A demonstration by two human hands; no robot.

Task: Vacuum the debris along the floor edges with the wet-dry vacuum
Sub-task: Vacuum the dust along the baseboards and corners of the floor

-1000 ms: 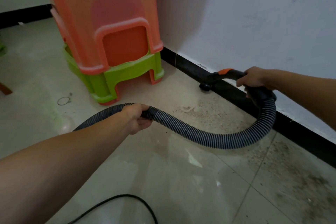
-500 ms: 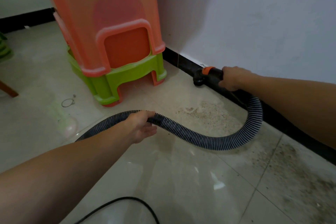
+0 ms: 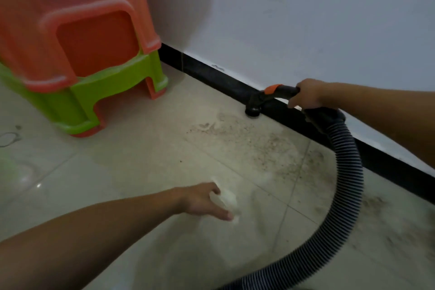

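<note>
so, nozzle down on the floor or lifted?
Down, apparently: the nozzle meets the tile at the black baseboard, no gap showing beneath it. The right hand grips its handle.

Plain indoor room, prob. a home. Floor (image 3: 141, 172) is glossy beige tile w/ thin grout lines. White painted wall (image 3: 306, 19) runs from 12 to 3 o'clock, w/ a black baseboard (image 3: 211, 77) along its foot. At 10 o'clock an orange stool (image 3: 70, 7) is stacked over a green stool (image 3: 113, 85), both plastic, household type. Gritty dirt (image 3: 259, 143) lies on the tiles at 2 o'clock, next to the baseboard. A ribbed vacuum hose (image 3: 348, 183) is at 4 o'clock.
</note>
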